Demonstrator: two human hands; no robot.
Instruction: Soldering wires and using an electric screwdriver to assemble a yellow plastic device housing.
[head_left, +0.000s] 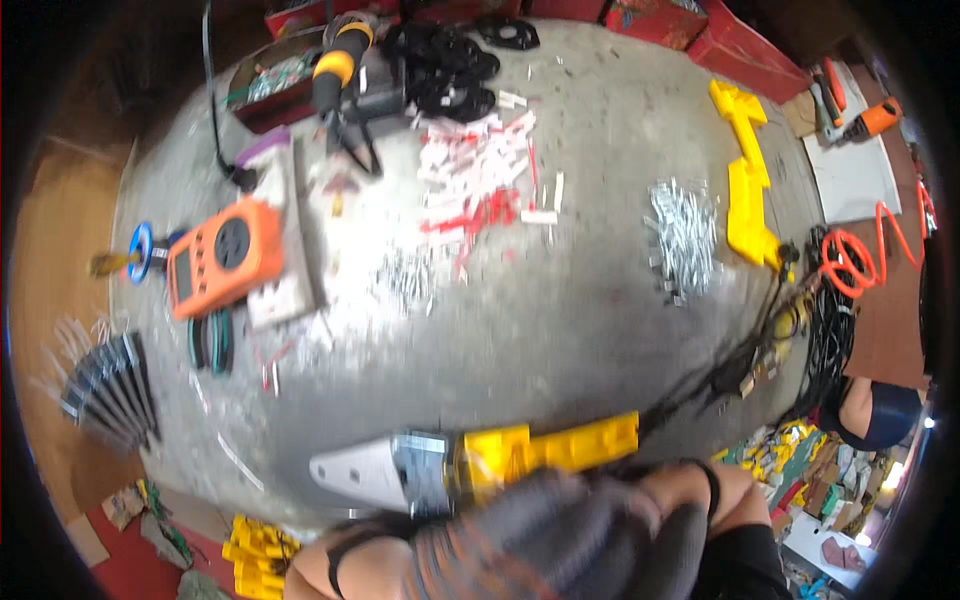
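The yellow housing (590, 443) lies on the tabletop (570, 340) near six o'clock, close to the body, with a pale pointed plate (352, 474) reaching out past it toward seven. The left forearm (318, 572) comes in at seven o'clock and the right forearm (742, 497) at five, each with a black band; between them is blurred grey, orange-streaked fabric (510, 540) — glove or clothing, I cannot tell. So whether the left hand and the right hand are spread, pressed together or pinching something cannot be told either, though both forearms angle in toward the housing. Good handling here would likely mean supporting the yellow part and the plate together, so neither levers against the other, and leaving slack in the dark cable (700, 390) at four o'clock. Small loose metal pieces (685, 240) between two and three, and an orange multimeter (225, 258) at nine, sit well apart — best left undisturbed by sleeve or cable.
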